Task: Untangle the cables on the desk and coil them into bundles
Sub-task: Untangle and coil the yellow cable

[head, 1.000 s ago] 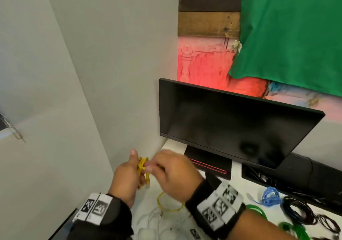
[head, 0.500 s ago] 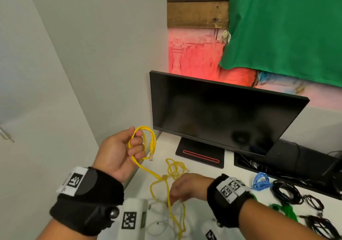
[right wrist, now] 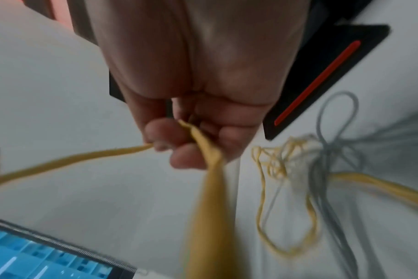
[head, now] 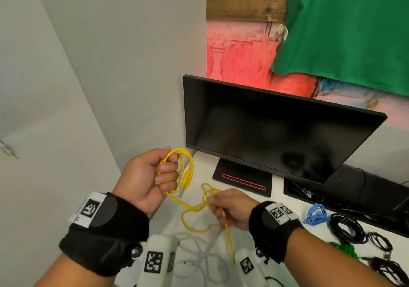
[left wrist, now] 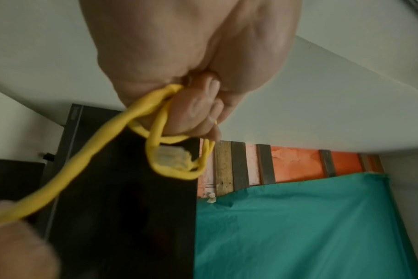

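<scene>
Left hand curls around a small coil of the yellow network cable above the tabletop, right hand pinches its light, springy slack at the snarl, probably best gripped near the clear plug and fed on.

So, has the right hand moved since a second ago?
Yes. It was up against the left hand, left of the monitor base; now the right hand sits lower, in front of that base, pinching the yellow cable.
</scene>
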A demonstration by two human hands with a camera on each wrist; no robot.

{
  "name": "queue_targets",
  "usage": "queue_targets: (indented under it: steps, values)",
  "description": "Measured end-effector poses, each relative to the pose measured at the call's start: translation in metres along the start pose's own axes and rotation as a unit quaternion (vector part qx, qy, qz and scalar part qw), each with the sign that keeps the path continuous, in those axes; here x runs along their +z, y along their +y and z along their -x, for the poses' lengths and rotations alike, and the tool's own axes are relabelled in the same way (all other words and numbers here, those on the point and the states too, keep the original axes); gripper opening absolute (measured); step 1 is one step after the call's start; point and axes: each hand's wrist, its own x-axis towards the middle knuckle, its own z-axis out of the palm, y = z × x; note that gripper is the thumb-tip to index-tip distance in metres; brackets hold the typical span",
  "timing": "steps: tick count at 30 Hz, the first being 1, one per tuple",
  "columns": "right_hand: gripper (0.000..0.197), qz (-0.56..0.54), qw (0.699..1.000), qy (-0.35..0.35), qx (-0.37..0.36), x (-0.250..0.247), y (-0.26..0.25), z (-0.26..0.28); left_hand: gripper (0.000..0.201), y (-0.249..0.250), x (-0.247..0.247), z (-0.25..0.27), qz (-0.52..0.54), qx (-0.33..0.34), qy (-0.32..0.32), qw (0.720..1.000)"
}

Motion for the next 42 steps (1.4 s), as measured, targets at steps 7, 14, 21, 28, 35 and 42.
queue_targets:
  steps: [7, 14, 21, 28, 35, 42]
  values:
    - [0.035, 0.169, 0.948, 0.222, -0.151, -0.006, -0.059, -0.009, 0.037, -0.058, -0.007, -0.006, -0.380, -0.010, 0.059, 0.923]
    - [0.021, 0.184, 0.931, 0.142, -0.283, 0.061, -0.061, 0.026, 0.083, -0.073, -0.006, -0.020, -0.310, -0.001, 0.137, 0.941]
    - [0.026, 0.222, 0.944, -0.007, -0.243, 0.085, -0.011, 0.046, 0.025, -0.050, -0.009, -0.024, -0.061, 0.022, 0.153, 0.986]
    - [0.045, 0.347, 0.930, -0.108, -0.060, 0.061, 0.017, 0.041, 0.025, -0.003, 0.005, -0.004, -0.005, 0.042, 0.050, 0.998]
    - [0.055, 0.347, 0.929, 0.126, -0.026, -0.005, -0.037, -0.001, 0.026, -0.017, 0.003, 0.015, -0.184, 0.030, 0.051, 0.981]
    - [0.043, 0.243, 0.932, 0.207, -0.171, 0.022, -0.088, -0.006, 0.069, -0.062, -0.008, 0.001, -0.467, 0.024, 0.102, 0.878]
